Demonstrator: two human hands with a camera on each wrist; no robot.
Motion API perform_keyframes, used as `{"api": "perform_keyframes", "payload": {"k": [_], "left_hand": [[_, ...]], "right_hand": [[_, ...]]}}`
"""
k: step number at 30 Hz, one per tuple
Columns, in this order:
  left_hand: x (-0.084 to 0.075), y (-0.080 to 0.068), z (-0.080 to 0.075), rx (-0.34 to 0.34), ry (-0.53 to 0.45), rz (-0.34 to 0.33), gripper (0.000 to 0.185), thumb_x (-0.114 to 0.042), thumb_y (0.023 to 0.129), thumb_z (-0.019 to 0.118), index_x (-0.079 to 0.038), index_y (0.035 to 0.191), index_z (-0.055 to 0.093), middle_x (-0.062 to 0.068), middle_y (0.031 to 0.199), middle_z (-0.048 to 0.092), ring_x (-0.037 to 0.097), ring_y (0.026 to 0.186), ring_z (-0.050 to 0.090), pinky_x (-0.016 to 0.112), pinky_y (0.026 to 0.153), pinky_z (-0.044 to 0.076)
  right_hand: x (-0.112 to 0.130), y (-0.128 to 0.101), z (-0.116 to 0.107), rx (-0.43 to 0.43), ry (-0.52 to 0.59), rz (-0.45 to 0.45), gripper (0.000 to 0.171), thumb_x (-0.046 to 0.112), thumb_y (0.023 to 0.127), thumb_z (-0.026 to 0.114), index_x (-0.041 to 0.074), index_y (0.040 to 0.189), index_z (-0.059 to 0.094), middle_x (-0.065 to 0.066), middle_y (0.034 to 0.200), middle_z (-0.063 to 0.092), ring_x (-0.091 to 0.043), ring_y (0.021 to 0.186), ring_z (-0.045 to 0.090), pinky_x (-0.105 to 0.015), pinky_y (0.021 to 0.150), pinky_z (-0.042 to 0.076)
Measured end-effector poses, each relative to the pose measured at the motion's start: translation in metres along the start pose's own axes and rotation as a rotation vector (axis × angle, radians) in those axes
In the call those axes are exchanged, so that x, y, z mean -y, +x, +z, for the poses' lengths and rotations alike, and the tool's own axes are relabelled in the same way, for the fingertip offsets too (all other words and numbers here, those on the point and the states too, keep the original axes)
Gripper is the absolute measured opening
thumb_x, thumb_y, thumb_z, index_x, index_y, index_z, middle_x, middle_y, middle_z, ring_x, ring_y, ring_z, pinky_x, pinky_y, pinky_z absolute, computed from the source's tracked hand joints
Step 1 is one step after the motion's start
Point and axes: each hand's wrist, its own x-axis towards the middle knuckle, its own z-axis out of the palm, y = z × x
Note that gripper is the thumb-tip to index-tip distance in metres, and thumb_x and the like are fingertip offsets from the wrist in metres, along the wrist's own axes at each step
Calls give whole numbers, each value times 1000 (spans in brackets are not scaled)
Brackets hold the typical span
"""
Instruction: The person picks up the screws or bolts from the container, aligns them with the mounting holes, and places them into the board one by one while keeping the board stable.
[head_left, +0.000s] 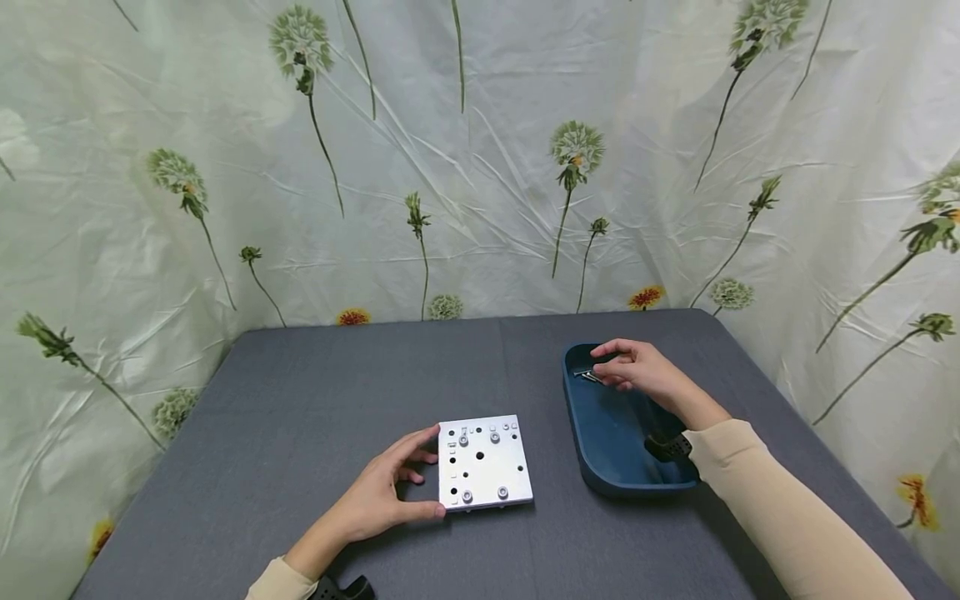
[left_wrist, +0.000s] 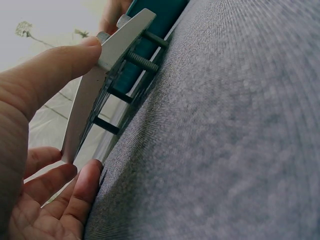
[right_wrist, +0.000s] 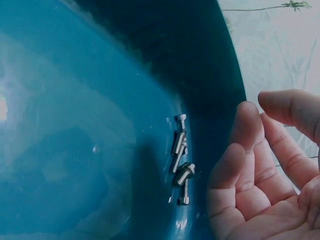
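Observation:
My left hand (head_left: 390, 487) grips a square white metal plate (head_left: 491, 468) at its left edge, thumb at the near corner and fingertips at the far one. Socket-head bolts stick up from the plate's top among several holes. In the left wrist view, the threaded shanks (left_wrist: 142, 61) of those bolts point down from the plate's underside toward the table. Over the far end of a blue tray (head_left: 611, 446) hovers my right hand (head_left: 637, 371), its fingers loosely bent with nothing visible between them. Several small loose bolts (right_wrist: 182, 160) lie on the tray floor beside the fingers.
A grey cloth covers the table (head_left: 360, 375). Behind it hangs a pale curtain (head_left: 487, 208) printed with dandelions. The tray's raised wall (head_left: 573, 417) stands to the right of the plate, with a strip of cloth between them.

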Motion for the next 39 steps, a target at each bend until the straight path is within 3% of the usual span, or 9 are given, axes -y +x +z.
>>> {"api": "perform_keyframes", "payload": {"k": [12,24,39], "left_hand": [[0,0,0,-3,-6,8,100,-33,81,97,-16,164,44,11,156,56,22,125,65,26,93,58],[0,0,-1,0,-6,17,100,-34,81,97,-14,164,45,12,157,56,17,125,65,26,93,58],[-1,-2,-1,-3,10,15,101,-35,81,97,-14,164,44,13,155,58,18,125,65,26,92,58]], "right_hand": [[-12,13,5,17,-37,71,46,19,106,68,-5,144,58,2,89,76,-12,80,68,-29,71,54],[-19,25,15,-2,-143,76,41,19,103,71,-2,137,66,2,76,66,-12,64,55,-29,57,47],[-22,27,21,-14,-200,59,28,15,101,71,-2,122,71,1,76,62,-13,63,54,-30,56,46]]}}
